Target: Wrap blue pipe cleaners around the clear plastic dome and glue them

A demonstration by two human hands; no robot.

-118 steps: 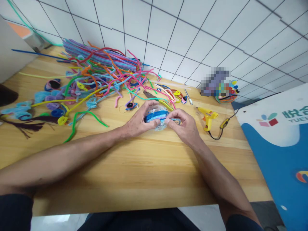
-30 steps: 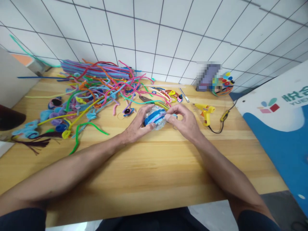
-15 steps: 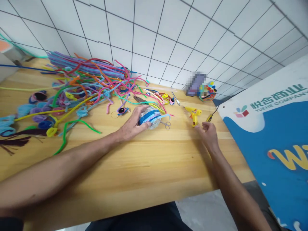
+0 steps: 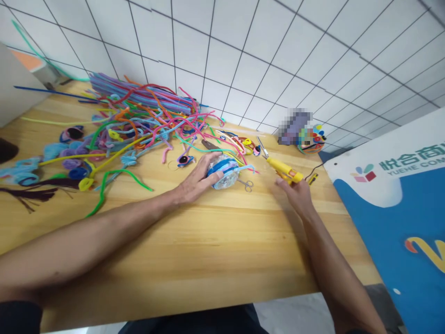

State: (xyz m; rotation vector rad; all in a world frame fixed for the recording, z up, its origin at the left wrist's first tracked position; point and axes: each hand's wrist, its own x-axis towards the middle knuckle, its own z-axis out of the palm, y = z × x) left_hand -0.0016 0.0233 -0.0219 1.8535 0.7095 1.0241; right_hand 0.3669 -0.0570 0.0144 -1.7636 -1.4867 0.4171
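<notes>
My left hand (image 4: 196,181) is cupped around a clear ball wrapped in blue and light blue pipe cleaners (image 4: 223,171), holding it on the wooden table (image 4: 215,241). My right hand (image 4: 295,192) is closed on the handle of a yellow glue gun (image 4: 284,170), whose nozzle points left toward the ball. Small scissors (image 4: 246,184) lie just right of the ball, between both hands.
A big heap of coloured pipe cleaners (image 4: 139,111) fills the table's back left, with coiled pieces (image 4: 73,167) and a loose green one (image 4: 111,183) nearer. A colourful finished ball (image 4: 311,139) sits at the back right. A blue and white board (image 4: 399,199) stands to the right.
My right hand left the ball, reached right to the glue gun and now has it lifted and tilted toward the ball. My left hand stays on the ball.
</notes>
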